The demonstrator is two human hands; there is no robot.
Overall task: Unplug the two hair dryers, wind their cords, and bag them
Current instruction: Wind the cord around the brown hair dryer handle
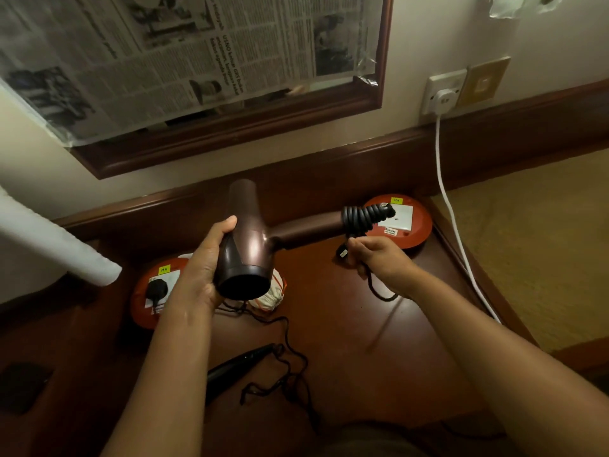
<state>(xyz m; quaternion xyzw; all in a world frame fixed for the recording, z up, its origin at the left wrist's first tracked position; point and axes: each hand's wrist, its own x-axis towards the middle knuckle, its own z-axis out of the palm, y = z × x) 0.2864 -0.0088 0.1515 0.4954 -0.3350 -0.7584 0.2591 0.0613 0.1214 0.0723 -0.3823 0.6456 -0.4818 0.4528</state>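
A glossy bronze-brown hair dryer [245, 239] is held in the air above a dark reddish wooden tabletop [346, 324], its round barrel pointing away toward the wall and its handle sticking out to the right. The left hand [201, 268] is wrapped around the rear of the barrel, near the dark matte end cap. A black rubbery cord [365, 216] is coiled in tight loops around the end of the handle. The right hand [379, 258], just below that coil, is closed around the loose end of the cord, with the black plug [342, 250] showing beside the fingers. Behind the coil sits a round red socket base [418, 225] with a white faceplate and a yellow sticker. Below the dryer, a second round red base [145, 301] has a black plug pushed into it. Just right of that base lies a small white cloth bundle [270, 296] with orange trim. Below the dryer, nearer the viewer, a second, black hair dryer [237, 364] lies on the tabletop with its thin cord in a loose tangle.
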